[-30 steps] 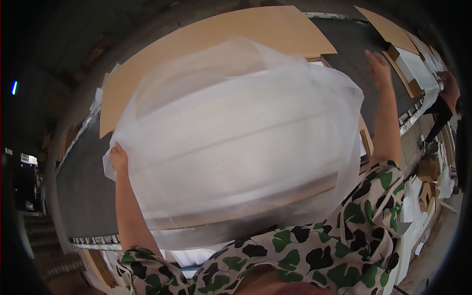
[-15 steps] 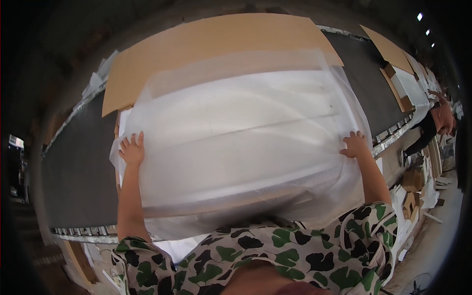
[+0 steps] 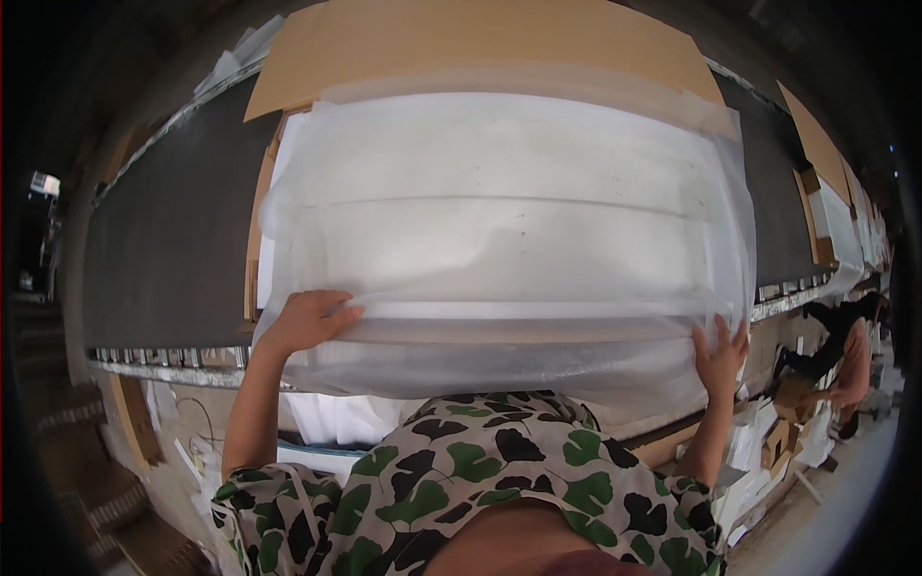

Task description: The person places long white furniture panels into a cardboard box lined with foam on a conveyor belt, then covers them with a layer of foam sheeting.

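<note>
A translucent plastic foam sheet [image 3: 499, 360] lies over white panels [image 3: 413, 240] in an open cardboard box [image 3: 261, 226] in front of me. At the box's near left corner, my left hand [image 3: 312, 322] rests on the sheet, its fingers stretched to the right and slightly apart. My right hand [image 3: 720, 355] lies on the sheet near the near right corner, fingers spread. The sheet's near edge hangs over the box side towards my body. A brown cardboard flap [image 3: 499, 43] stretches out beyond the far side.
The box sits on a dark conveyor belt [image 3: 173, 230] with a metal roller rail [image 3: 178, 357]. Another open box [image 3: 831, 211] stands further along on the right. Beyond the rail a person [image 3: 845, 350] bends over, near cardboard and white scraps [image 3: 759, 442] on the floor.
Both hands have come nearer to me along the sheet, the left turning inward to the right. The sheet lies smoother, its near part drawn over the box edge. The person at right has bent lower.
</note>
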Demonstrator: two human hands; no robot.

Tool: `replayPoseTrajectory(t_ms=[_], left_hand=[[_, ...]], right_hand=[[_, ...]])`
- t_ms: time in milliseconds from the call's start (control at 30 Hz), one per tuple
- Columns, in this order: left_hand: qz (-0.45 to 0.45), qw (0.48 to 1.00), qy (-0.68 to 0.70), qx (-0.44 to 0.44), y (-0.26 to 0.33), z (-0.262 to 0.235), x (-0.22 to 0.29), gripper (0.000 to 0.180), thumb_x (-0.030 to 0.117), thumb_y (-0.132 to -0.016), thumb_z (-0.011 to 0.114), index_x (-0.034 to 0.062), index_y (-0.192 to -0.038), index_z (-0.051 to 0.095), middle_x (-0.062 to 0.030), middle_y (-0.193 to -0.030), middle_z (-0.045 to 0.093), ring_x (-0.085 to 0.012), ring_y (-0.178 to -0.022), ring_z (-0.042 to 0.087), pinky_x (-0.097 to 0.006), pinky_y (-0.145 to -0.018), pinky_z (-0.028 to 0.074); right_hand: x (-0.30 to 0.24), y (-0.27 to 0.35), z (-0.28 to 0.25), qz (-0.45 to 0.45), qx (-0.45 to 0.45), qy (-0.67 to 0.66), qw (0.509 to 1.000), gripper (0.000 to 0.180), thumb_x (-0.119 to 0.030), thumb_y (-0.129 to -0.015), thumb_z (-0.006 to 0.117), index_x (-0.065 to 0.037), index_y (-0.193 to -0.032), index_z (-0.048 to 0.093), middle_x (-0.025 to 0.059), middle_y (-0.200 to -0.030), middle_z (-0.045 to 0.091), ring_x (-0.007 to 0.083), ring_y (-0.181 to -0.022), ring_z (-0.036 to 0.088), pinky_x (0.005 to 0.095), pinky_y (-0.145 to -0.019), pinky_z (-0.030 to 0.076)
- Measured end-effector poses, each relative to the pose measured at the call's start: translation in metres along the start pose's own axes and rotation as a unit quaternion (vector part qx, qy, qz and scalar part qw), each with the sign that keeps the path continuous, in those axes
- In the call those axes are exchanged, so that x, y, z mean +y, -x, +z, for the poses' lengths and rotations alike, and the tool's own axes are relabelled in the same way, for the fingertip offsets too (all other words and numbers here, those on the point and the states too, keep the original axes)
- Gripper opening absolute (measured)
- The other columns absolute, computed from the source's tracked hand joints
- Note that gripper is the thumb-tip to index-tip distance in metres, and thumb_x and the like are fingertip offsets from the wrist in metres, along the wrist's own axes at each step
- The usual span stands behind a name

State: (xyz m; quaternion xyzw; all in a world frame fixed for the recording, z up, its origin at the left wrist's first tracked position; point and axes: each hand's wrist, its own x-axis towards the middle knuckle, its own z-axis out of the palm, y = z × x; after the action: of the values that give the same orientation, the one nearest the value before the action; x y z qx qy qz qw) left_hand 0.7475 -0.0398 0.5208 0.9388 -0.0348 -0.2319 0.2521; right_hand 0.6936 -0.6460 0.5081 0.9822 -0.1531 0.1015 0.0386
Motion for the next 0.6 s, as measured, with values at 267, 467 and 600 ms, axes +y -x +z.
replayPoseTrajectory(t_ms=[267, 467, 600], left_hand=[[0.01, 0.991, -0.104, 0.082, -0.006, 0.0, -0.031, 0.062, 0.051, -0.075, 0.057, 0.0084, -0.119, 0.049, -0.0203, -0.125, 0.041, -0.0365, -0.117, 0.039, -0.039, -0.096, 0.034], [-0.085, 0.975, -0.194, 0.073, -0.021, -0.015, -0.044, 0.077, 0.058, -0.067, 0.06, 0.0123, -0.126, 0.043, -0.0198, -0.136, 0.028, -0.0386, -0.124, 0.028, -0.043, -0.099, 0.029], [-0.142, 0.943, -0.301, 0.013, -0.021, -0.029, -0.023, 0.076, 0.057, -0.065, 0.062, 0.0108, -0.123, 0.046, -0.0197, -0.136, 0.028, -0.0345, -0.125, 0.03, -0.042, -0.098, 0.03]], right_hand=[[0.048, 0.048, 0.049, 0.219, -0.009, -0.456, 0.863, 0.046, -0.01, -0.077, 0.053, 0.002, -0.121, 0.045, 0.0104, -0.107, 0.053, 0.015, -0.092, 0.048, 0.0256, -0.08, 0.039], [0.161, 0.044, 0.0, 0.185, -0.096, -0.164, 0.964, 0.029, -0.018, -0.072, 0.043, 0.007, -0.082, 0.055, 0.0147, -0.061, 0.051, 0.0182, -0.057, 0.047, 0.0325, -0.055, 0.04], [0.114, 0.032, -0.023, 0.255, -0.348, -0.027, 0.902, 0.023, -0.018, -0.067, 0.05, 0.002, -0.076, 0.056, 0.0192, -0.065, 0.056, 0.0297, -0.071, 0.06, 0.0379, -0.065, 0.048]])
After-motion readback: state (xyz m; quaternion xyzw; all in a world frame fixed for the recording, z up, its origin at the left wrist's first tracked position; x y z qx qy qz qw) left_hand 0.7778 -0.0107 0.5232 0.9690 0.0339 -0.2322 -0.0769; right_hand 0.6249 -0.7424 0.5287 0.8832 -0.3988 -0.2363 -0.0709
